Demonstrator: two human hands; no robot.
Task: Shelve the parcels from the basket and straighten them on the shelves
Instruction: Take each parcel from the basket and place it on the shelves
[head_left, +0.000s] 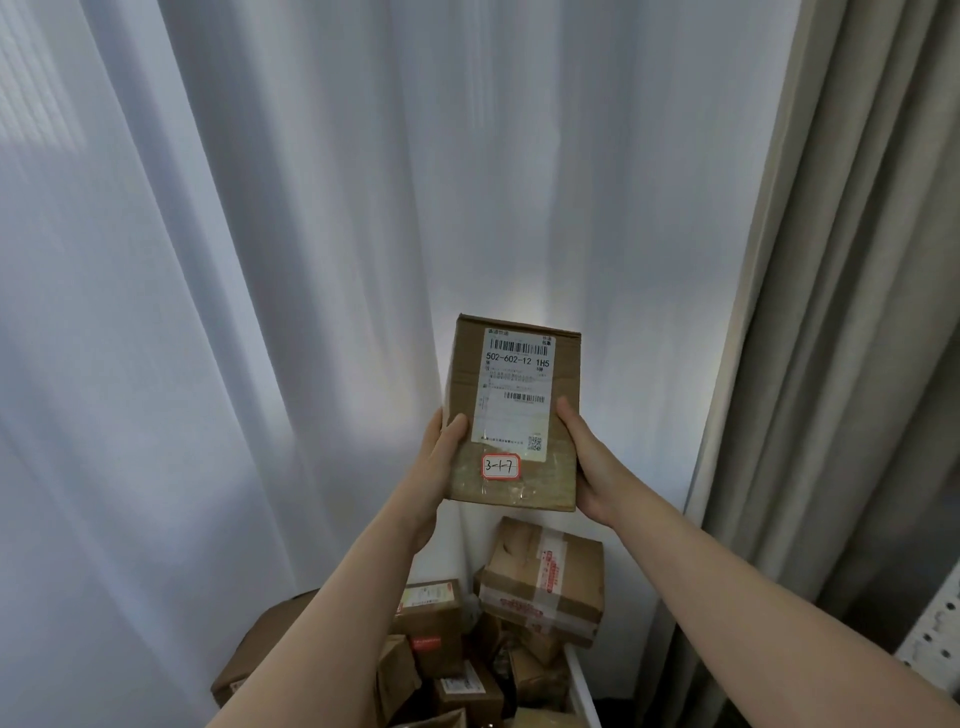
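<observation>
Here, sheer curtain (208, 260): white folds fill the left and middle of the view, behind everything else.
Left hand (438, 462): its grip clasps the parcel's lower left edge, thumb flat on the front face; the fingers go behind and are hidden.
Parcel (462, 374): a brown cardboard box held up between both hands, upright, long axis vertical, front face towards the camera, well above the basket.
Shipping label (514, 395): white, on the upper front; the large print reads "502-602-12 1H5", with barcodes above and below and a QR code at its lower right corner; the small print is too fine to read.
Sticker (500, 466): red-bordered, just under the label, handwritten "3-1-7"; probably a shelf code, so reading it looks like the step in hand.
Right hand (589, 465): its grip clasps the lower right edge, thumb on the front, fingers hidden behind.
Pile of parcels (540, 587): more brown boxes lie jumbled below, the top one bound with red-printed tape; its writing is unreadable.
Basket (584, 686): only a white rim shows at the pile's right.
Beige curtain (831, 312): heavy folds down the right.
Shelf post (935, 639): a white perforated upright at the far right edge.
Coming move: the shelving lies to the right of the parcel, so the right hand is nearer; the parcel could go in upright, sticker facing out.
</observation>
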